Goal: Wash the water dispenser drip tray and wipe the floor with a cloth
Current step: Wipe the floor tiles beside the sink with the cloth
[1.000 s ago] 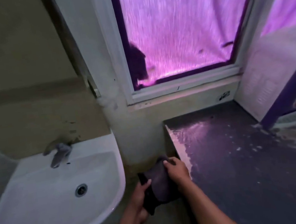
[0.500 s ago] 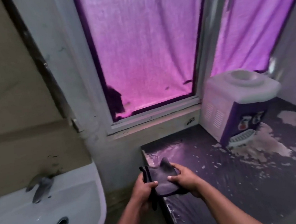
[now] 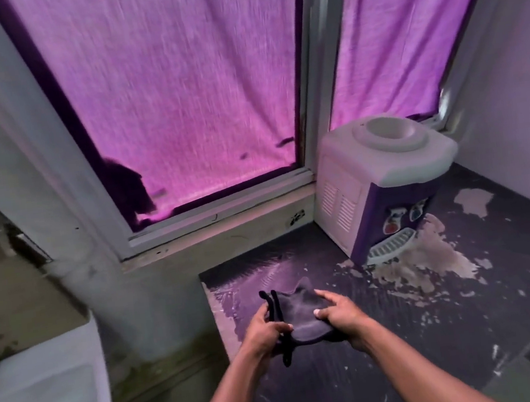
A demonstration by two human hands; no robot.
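A dark cloth (image 3: 297, 314) is stretched between both hands above the dark raised floor (image 3: 392, 335). My left hand (image 3: 267, 330) grips its bunched left edge, and my right hand (image 3: 337, 312) holds its right side with the fingers spread on top. A white and purple water dispenser (image 3: 379, 182) stands in the back right corner, side-on to me. Its white slotted drip tray (image 3: 390, 245) sits in place at the dispenser's base. Pale worn or wet patches (image 3: 423, 264) spread over the floor in front of the tray.
A white washbasin (image 3: 47, 398) with a drain sits at the lower left. A window with a pink curtain (image 3: 182, 93) fills the back wall above a sill. The raised floor has a step edge (image 3: 216, 312) on its left.
The view has swung right, away from the basin toward the dispenser. Both hands have carried the cloth over the raised floor and spread it flatter.
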